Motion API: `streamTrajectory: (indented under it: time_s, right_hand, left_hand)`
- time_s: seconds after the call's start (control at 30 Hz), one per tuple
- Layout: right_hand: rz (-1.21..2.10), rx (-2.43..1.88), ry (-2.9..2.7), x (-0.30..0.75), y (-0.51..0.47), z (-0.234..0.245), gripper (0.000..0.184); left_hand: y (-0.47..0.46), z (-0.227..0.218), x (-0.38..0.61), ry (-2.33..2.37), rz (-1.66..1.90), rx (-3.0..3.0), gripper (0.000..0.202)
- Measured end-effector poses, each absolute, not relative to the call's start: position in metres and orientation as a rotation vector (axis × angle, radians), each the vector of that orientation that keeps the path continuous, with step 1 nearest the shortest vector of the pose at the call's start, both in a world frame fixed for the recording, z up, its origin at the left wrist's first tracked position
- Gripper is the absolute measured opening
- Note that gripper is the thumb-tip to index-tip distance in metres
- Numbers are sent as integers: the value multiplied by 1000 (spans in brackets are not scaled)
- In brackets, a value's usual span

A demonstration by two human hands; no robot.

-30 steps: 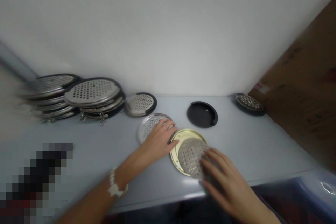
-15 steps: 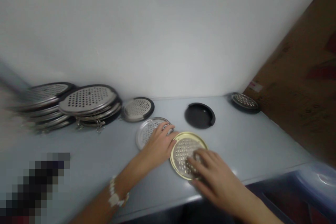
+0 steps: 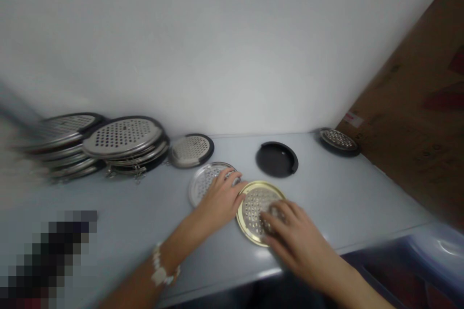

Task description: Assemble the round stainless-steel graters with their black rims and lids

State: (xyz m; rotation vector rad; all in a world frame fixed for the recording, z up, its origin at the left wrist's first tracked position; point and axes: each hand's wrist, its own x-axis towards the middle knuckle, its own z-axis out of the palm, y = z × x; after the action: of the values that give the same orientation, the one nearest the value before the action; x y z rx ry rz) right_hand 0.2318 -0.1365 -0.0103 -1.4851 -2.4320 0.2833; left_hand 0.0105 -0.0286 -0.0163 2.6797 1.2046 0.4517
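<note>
A gold-rimmed round tray (image 3: 250, 188) lies near the front edge of the grey table, and a perforated silver disc (image 3: 255, 205) sits inside it. My right hand (image 3: 292, 239) presses flat on that disc, fingers spread. My left hand (image 3: 219, 198) rests with its fingers spread at the tray's left rim, partly over a second perforated silver disc (image 3: 203, 178) that lies flat on the table.
Two stacks of large perforated lids (image 3: 121, 142) stand at the back left, with a smaller black-rimmed perforated lid (image 3: 190, 149) beside them. Behind the tray lies a black round cap (image 3: 277, 158). Another perforated lid (image 3: 339, 141) sits at the back right by a brown cardboard box (image 3: 416, 130).
The perforated disc, overhanging the gold tray's front rim a second ago, now lies centred inside it. My right hand slid forward over it. My left hand barely moved.
</note>
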Motion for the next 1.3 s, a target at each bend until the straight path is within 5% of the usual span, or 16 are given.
streamTrajectory:
  time_s: [1.3]
  right_hand:
    - [298, -1565, -2156, 208, -117, -23, 26]
  left_hand:
    - [-30, -14, 13, 1180, 471, 2688, 31]
